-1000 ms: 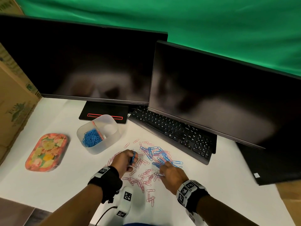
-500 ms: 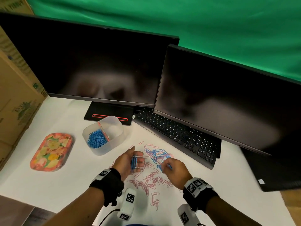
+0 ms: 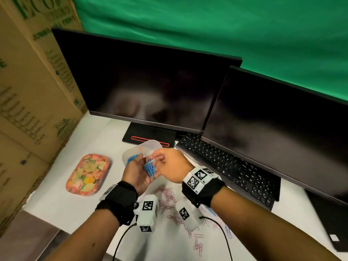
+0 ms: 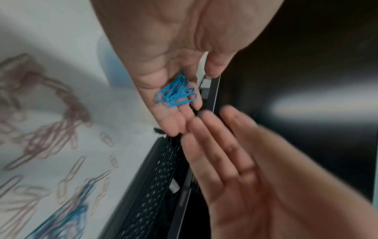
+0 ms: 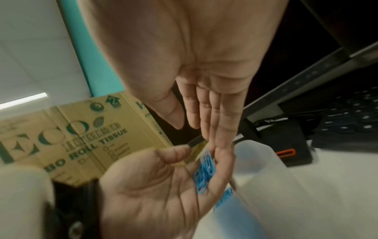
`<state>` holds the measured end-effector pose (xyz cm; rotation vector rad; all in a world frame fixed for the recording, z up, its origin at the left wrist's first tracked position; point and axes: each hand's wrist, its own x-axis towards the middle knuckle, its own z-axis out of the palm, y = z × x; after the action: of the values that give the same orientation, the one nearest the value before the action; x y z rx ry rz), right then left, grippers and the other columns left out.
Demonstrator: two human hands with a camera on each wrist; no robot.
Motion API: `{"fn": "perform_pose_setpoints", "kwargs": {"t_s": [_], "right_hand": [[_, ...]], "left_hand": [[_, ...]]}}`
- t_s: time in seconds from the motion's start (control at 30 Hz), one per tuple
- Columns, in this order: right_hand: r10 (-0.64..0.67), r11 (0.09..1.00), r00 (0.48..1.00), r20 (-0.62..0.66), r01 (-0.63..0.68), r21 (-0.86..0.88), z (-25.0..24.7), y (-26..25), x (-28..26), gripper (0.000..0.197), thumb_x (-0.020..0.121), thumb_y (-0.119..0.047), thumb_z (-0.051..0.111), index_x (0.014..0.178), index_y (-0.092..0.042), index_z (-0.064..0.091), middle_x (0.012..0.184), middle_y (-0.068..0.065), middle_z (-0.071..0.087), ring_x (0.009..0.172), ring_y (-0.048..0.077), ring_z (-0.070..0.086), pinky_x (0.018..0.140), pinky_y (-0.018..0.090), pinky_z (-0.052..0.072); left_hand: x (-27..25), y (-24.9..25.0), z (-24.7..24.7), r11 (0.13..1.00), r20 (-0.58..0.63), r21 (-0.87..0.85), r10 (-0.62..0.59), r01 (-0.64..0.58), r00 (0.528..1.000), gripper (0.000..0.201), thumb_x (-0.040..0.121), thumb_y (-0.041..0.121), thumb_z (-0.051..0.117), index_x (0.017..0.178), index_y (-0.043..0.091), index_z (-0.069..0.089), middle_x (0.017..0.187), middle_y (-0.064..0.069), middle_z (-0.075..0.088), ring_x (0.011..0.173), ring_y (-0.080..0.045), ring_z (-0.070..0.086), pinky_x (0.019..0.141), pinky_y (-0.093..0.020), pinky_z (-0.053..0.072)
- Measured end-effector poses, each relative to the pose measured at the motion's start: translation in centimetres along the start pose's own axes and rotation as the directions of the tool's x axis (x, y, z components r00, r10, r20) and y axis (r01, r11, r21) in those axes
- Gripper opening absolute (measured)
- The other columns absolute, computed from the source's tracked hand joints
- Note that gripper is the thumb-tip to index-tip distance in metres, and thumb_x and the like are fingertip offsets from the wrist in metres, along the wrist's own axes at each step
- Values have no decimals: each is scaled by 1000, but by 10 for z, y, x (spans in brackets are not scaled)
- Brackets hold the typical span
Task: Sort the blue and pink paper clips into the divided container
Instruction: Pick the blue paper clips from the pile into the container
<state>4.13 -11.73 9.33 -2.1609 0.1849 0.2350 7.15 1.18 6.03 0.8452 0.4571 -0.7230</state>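
My left hand (image 3: pixel 140 169) is held palm up just above the near edge of the translucent divided container (image 3: pixel 150 145). A small bunch of blue paper clips (image 3: pixel 150 168) lies on its straight fingers. My right hand (image 3: pixel 160 162) is beside it with straight fingers (image 5: pixel 222 122) against the left hand's fingers at the bunch (image 5: pixel 204 171). Blue clips (image 3: pixel 131 159) lie in the container's left compartment; the hands hide the rest of the inside. Loose pink clips (image 3: pixel 166 199) lie on the white table under my wrists, with a few blue ones (image 4: pixel 67 221) among them.
Two dark monitors (image 3: pixel 143 87) (image 3: pixel 282 125) stand behind, with a black keyboard (image 3: pixel 226 166) under the right one. A floral tray (image 3: pixel 87 175) lies left of the container. Cardboard boxes (image 3: pixel 28 91) wall off the left side. A flat black object (image 3: pixel 331 219) lies at the right.
Both hands have lifted off the clip pile and moved back and left to the container. The left hand has turned palm up and opened under its blue bunch; the right hand has joined it.
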Motion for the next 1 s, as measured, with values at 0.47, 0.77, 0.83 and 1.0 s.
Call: {"fn": "perform_pose_setpoints", "kwargs": {"t_s": [0.47,0.77,0.83,1.0], "right_hand": [[443,895,848,-290,-403,189,-91,166,-84,22,82,-16,60,74,-35,70,77,6,73,72,26,68,79,51,55],[538,740,798,-273,-602,-299,-77,218,-141,30,90,-19,52,117,-29,61,116,-1,66,106,20,62,90,25,46],[500,775,834,-232,-551,-310,-65,221,-144,38,88,-21,55,126,-26,56,123,1,59,110,19,58,96,27,45],[402,811,890,-214,-454,-368,-45,226,-148,31,89,-32,55,119,-29,58,113,0,53,106,20,58,92,29,48]], "left_hand": [[28,31,-6,936,-323,343,198,-80,926,40,93,41,51,125,16,48,120,-9,47,112,-25,48,103,-40,37],[23,-62,26,78,427,876,337,-477,839,25,83,8,65,81,33,64,93,5,69,80,-15,62,80,-37,56],[22,-91,38,-65,499,866,161,-495,852,22,84,11,62,81,32,66,92,7,69,79,-14,63,80,-34,55],[37,-151,47,-507,454,712,-194,-485,870,37,90,24,57,127,27,56,134,1,50,119,-21,54,99,-34,46]]}}
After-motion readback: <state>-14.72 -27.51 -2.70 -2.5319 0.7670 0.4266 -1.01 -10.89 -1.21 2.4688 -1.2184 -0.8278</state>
